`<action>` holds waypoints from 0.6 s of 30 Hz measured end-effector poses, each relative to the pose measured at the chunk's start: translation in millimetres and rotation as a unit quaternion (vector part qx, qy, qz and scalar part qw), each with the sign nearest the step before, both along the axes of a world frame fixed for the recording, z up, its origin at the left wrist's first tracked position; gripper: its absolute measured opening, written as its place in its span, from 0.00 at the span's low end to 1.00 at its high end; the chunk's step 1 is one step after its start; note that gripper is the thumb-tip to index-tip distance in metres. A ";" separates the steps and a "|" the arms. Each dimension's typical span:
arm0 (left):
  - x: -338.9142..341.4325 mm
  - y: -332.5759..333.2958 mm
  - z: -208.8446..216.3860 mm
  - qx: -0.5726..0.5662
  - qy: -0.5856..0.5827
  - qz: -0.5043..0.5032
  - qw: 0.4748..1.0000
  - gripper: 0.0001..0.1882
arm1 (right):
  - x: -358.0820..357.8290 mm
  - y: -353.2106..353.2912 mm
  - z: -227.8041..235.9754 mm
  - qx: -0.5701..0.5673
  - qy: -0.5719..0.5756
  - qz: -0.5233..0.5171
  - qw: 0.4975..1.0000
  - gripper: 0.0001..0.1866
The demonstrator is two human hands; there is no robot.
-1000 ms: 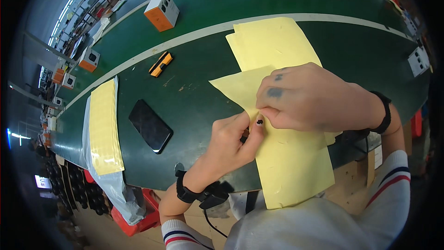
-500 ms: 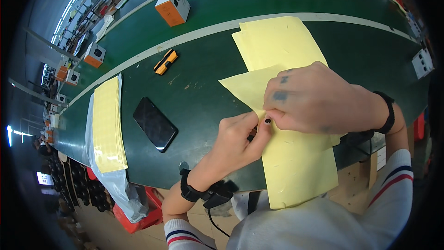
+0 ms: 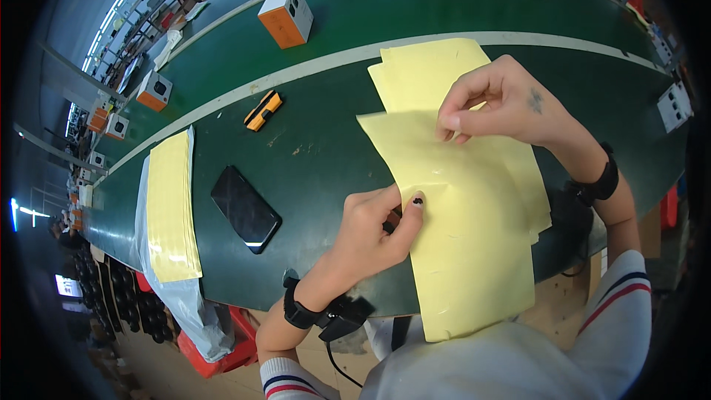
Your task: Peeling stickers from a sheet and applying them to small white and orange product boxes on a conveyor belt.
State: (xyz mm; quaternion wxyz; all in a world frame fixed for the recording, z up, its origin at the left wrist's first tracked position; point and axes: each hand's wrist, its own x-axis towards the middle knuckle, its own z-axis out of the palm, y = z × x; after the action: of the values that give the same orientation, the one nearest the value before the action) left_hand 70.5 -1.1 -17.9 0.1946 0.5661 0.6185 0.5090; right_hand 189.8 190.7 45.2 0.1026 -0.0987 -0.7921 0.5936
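Since the earlier frame the two hands have drawn apart: the right hand (image 3: 511,104), which lay close over the left, has lifted toward the far side, and the yellow sheet (image 3: 459,215) between them shows much more of its face. That sheet lies at a slant over the near edge of the green tabletop (image 3: 326,141), its lower end hanging past the edge toward the person. Right thumb and fingers are pinched together on the sheet's upper part, while the left hand (image 3: 374,230) has its grip closed on the sheet's left edge, thumb on top; whether it holds one layer or two is hard to tell from here. Under the sheet, further back, lies a stack of yellow sheets (image 3: 429,67). Left of the hands rest a black phone (image 3: 244,209), an orange and black tool (image 3: 263,110) and a second pile of yellow sheets (image 3: 170,207) on clear plastic. An orange and white box (image 3: 285,16) stands beyond the pale stripe.
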 end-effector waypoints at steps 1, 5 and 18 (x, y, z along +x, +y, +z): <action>-3.6 1.4 -0.1 -0.040 0.007 0.008 0.999 0.10 | -1.2 6.0 -3.2 -0.032 0.003 -0.014 0.999 0.07; -27.7 5.1 9.9 -0.194 0.086 0.071 0.975 0.17 | -2.9 31.9 -35.6 -0.067 -0.023 -0.035 0.997 0.11; -261.1 185.8 37.0 -0.090 0.403 0.315 0.855 0.34 | 4.5 64.0 -89.5 -0.202 -0.049 -0.015 0.978 0.10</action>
State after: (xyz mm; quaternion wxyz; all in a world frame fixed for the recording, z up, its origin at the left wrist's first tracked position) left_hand -190.7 184.7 19.1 -0.1923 0.4761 0.8313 0.2126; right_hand 194.3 254.7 -44.2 0.0500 -0.1581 -0.6584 0.7342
